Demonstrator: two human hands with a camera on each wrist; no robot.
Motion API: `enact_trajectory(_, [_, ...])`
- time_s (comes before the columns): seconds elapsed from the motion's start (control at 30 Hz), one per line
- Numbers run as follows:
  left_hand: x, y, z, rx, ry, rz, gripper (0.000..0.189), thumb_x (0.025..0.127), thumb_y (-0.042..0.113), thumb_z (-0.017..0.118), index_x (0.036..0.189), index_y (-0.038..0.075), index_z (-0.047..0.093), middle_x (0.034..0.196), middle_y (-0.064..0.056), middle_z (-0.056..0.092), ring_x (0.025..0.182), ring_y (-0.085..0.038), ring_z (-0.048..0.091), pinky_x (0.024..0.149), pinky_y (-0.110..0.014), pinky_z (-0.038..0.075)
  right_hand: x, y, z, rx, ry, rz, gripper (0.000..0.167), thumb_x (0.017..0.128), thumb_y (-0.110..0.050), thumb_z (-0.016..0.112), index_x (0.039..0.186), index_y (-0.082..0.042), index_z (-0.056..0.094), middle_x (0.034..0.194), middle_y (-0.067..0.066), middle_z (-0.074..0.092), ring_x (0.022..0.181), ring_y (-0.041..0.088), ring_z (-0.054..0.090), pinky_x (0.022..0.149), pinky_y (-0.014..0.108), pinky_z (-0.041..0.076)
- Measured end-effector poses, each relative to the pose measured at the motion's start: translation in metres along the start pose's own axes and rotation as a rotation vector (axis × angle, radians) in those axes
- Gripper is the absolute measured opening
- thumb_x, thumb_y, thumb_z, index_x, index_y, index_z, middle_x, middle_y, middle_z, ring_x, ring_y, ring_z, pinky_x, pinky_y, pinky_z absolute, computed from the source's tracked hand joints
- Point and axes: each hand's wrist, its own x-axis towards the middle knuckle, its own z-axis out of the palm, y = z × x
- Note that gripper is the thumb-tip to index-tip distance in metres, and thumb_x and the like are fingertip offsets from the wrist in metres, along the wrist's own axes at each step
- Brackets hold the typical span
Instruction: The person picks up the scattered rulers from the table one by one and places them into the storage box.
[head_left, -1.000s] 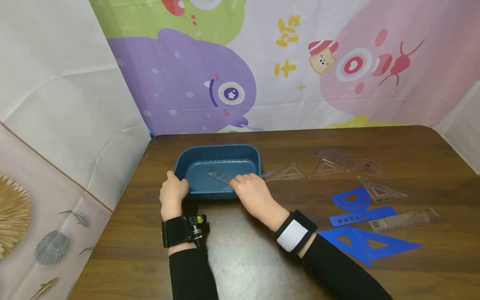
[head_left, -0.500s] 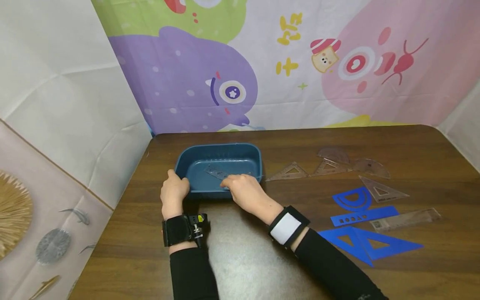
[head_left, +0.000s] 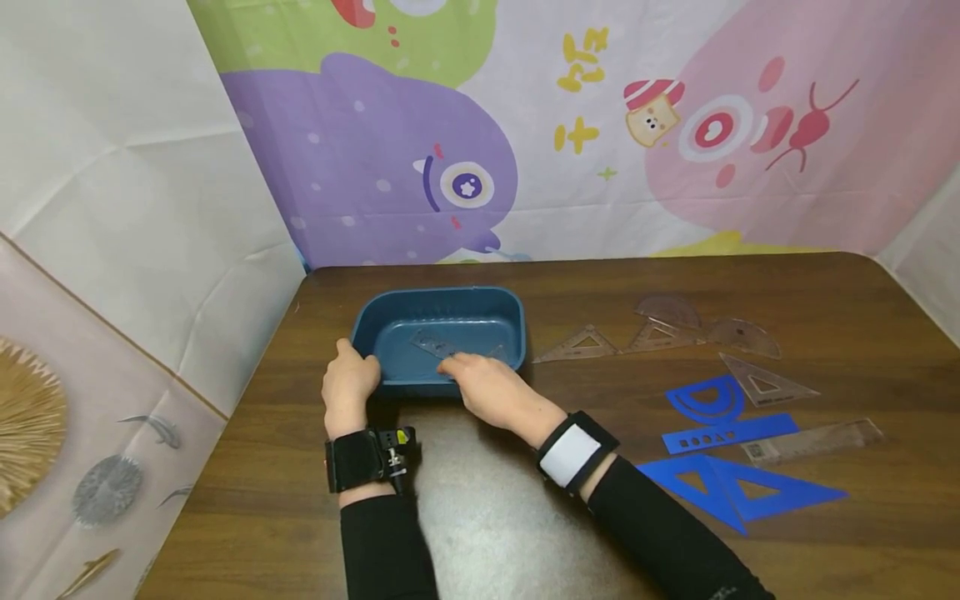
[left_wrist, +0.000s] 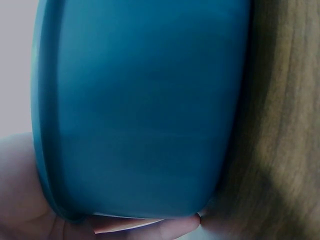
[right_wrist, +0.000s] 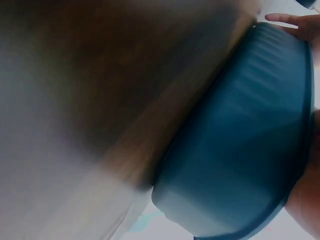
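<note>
My left hand (head_left: 349,383) grips the left end of a teal plastic basin (head_left: 420,389), with the thumb at its rim. The left wrist view shows the basin's side wall (left_wrist: 145,110) close up, with fingers (left_wrist: 175,229) at its edge. My right hand (head_left: 491,390) reaches over the front rim into the basin, fingers bent down. A clear stencil ruler (head_left: 429,342) lies on the basin floor by those fingertips. Part of another clear plastic piece (head_left: 497,352) shows beyond the knuckles. I cannot tell whether the right fingers, partly hidden, hold it.
Clear set squares (head_left: 588,342) and protractors (head_left: 742,336) lie right of the basin. Nearer are a blue protractor (head_left: 712,412), a blue stencil ruler (head_left: 727,434), blue set squares (head_left: 791,485) and a clear ruler (head_left: 817,442). A patterned cloth (head_left: 570,192) hangs behind the brown table.
My right hand has moved left and deeper into the basin. The clear piece that stuck out past the right rim now lies within it. The left hand keeps its grip.
</note>
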Motion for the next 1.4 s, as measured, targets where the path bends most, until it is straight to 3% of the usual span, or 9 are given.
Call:
enact_trajectory(0.1, [-0.001,0.0,0.0,0.006,-0.002,0.006,0.061,0.089,0.02,0.032,0.141,-0.005,0.013,0.133,-0.036,0.035,0.115,-0.05,0.042,0.093,-0.056,0.035,-0.001,0.001,0.001,0.015,-0.018,0.0,0.031,0.096,-0.015,0.038,0.123,-0.01,0.053,0.116,0.003,0.062,0.102,0.015,0.06,0.083,0.03,0.049])
enact_trajectory(0.27, [-0.001,0.001,0.001,0.007,-0.001,0.004,0.061,0.089,0.021,0.033,0.141,-0.005,0.012,0.133,-0.036,0.035,0.116,-0.049,0.041,0.094,-0.056,0.034,-0.003,0.01,-0.013,0.052,0.033,0.035,0.037,0.098,-0.028,0.034,0.125,-0.01,0.054,0.122,0.002,0.059,0.111,0.015,0.056,0.091,0.033,0.045])
enact_trajectory(0.6, [0.001,0.0,0.001,0.013,0.002,-0.006,0.06,0.091,0.022,0.034,0.141,-0.004,0.013,0.132,-0.036,0.036,0.115,-0.049,0.042,0.093,-0.056,0.035,-0.019,0.061,-0.051,0.032,0.215,0.143,0.03,0.096,-0.026,0.044,0.118,-0.012,0.058,0.114,0.004,0.062,0.104,0.018,0.059,0.085,0.036,0.047])
enact_trajectory(0.77, [0.0,0.001,0.0,0.009,0.0,-0.01,0.06,0.091,0.022,0.034,0.141,-0.004,0.014,0.132,-0.036,0.036,0.115,-0.049,0.042,0.093,-0.056,0.035,-0.029,0.085,-0.061,-0.001,0.252,0.209,0.03,0.094,-0.025,0.049,0.118,-0.009,0.057,0.115,0.007,0.061,0.104,0.022,0.058,0.085,0.039,0.046])
enact_trajectory(0.93, [0.0,0.002,0.0,0.008,-0.005,-0.007,0.059,0.09,0.021,0.033,0.14,-0.005,0.014,0.133,-0.036,0.035,0.116,-0.05,0.041,0.094,-0.056,0.034,-0.038,0.103,-0.064,-0.027,0.189,0.29,0.034,0.091,-0.024,0.053,0.121,-0.007,0.054,0.118,0.012,0.059,0.107,0.028,0.056,0.087,0.043,0.044])
enact_trajectory(1.4, [0.0,0.002,0.002,0.008,0.007,-0.01,0.059,0.09,0.021,0.033,0.14,-0.005,0.015,0.133,-0.036,0.035,0.116,-0.05,0.041,0.093,-0.056,0.034,-0.05,0.132,-0.055,-0.054,-0.193,0.41,0.059,0.082,-0.023,0.066,0.132,0.0,0.044,0.131,0.021,0.046,0.119,0.036,0.046,0.093,0.048,0.04])
